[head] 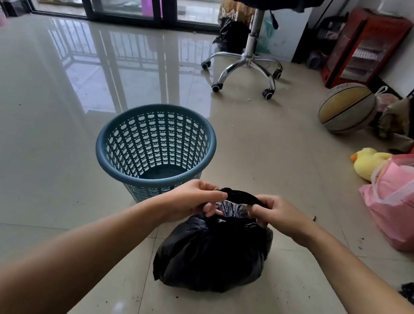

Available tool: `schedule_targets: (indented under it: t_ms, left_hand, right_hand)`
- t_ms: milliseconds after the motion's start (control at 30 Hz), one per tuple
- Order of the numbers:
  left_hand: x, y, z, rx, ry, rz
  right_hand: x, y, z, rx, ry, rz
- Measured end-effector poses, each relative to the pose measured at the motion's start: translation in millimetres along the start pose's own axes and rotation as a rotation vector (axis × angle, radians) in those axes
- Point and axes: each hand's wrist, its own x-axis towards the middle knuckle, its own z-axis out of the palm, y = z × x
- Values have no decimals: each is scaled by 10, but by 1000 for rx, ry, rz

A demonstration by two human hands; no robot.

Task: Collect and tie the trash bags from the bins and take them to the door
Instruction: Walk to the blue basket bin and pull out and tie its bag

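A black trash bag (210,256) sits on the tiled floor (46,137), its gathered top pulled up into a twisted strip. The left hand (191,202) pinches one end of that strip, fingers (213,195) curled tight around it; the right hand (276,213) grips the other end the same way, so the strip stretches between them. Just beyond the left hand stands a blue perforated bin (155,148), with no liner. Off past the right hand lie a pink plastic bag (408,205), a yellow plush duck (367,162) and a basketball (347,107).
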Motion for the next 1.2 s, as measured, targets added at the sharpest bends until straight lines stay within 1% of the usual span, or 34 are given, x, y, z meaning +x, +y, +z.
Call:
schedule_targets:
  t_ms: [33,100,167,233,267,333,433,500,567,767,900,1100,1200]
  left_hand:
    - [28,-35,-16,14,4,-11]
    - [82,-93,-45,136,29,-14]
    - [117,-110,-58,266,59,-8]
    - [141,-90,-67,358,76,-1]
    - [138,-63,-65,381,80,-9]
    - [106,67,-30,430,76,-50]
    - [-18,399,108,699,44,-107]
    - [-126,716,218,834,38,-123]
    - [-241,1056,279,862,55,-125]
    - [-701,2023,494,843,19,-130]
    - [-1101,2716,656,844,-19,-144]
    - [-1695,3771,912,938,-36,-120]
    - [-1943,4211,1038,1028,-76,-86]
  right_hand:
    - [6,48,-9,38,3,3]
    - [24,94,-24,214,-9,25]
    - [33,98,-57,413,-71,40]
    - [27,87,-79,508,-111,60]
    - [10,77,-73,486,-112,78]
    - [-59,12,-59,349,-78,111]
    - [-265,-220,-89,44,-4,138]
    - [-427,-494,-203,-177,21,101]
    - [-585,-846,-358,-300,11,46]
    - [-1015,-1824,-825,-442,-57,28]
    - [-1327,-2430,-1082,-485,-108,41]
    - [-1829,-3396,-1442,-547,-121,12]
    - [-2094,-3790,-1584,-568,-121,-9]
